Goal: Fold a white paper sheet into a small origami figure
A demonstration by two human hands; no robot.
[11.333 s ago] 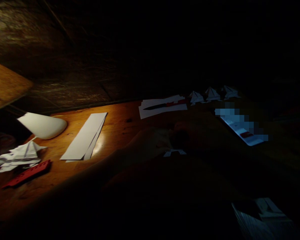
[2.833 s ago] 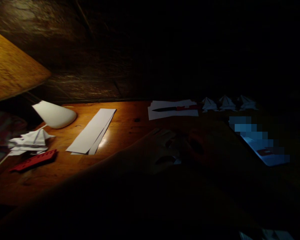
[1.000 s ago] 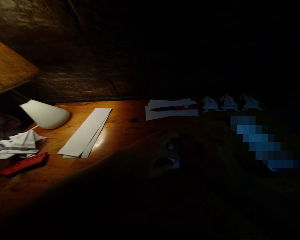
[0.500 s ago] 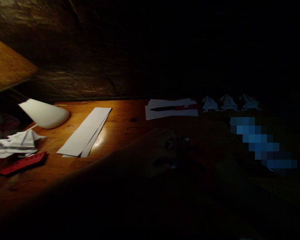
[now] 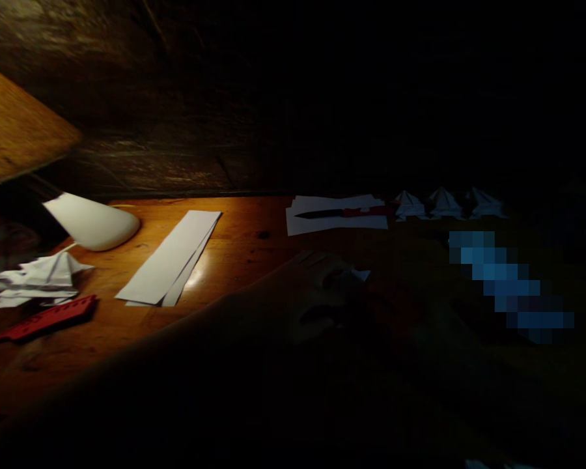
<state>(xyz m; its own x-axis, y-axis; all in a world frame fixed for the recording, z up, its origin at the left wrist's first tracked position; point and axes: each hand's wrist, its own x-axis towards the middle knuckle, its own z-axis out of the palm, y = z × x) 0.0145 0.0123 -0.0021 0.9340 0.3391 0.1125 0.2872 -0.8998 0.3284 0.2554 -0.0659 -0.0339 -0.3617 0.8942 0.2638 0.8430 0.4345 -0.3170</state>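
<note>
My left hand (image 5: 317,293) reaches in from the lower left with its fingers curled, mostly in shadow. A small piece of white paper (image 5: 362,275) pokes out past its fingertips; the rest of the paper is hidden. Close beside it on the right is my right hand (image 5: 390,309), a faint reddish shape in near darkness, and its fingers cannot be made out. Beyond the hands, a knife (image 5: 342,212) with a dark blade and red handle lies on several white paper strips (image 5: 303,227). Three folded paper figures (image 5: 445,203) stand in a row to the right of the knife.
Long paper strips (image 5: 168,260) lie on the wooden table (image 5: 244,260). At left are a lamp with a white base (image 5: 92,221) and tan shade (image 5: 19,130), crumpled folded paper (image 5: 39,280) and a red perforated object (image 5: 49,319). A pixelated blue screen (image 5: 508,286) glows at right.
The view has shifted slightly, so things at left sit a little farther right. The paper bit near my left thumb shows less now. Both hands stay in nearly the same place.
</note>
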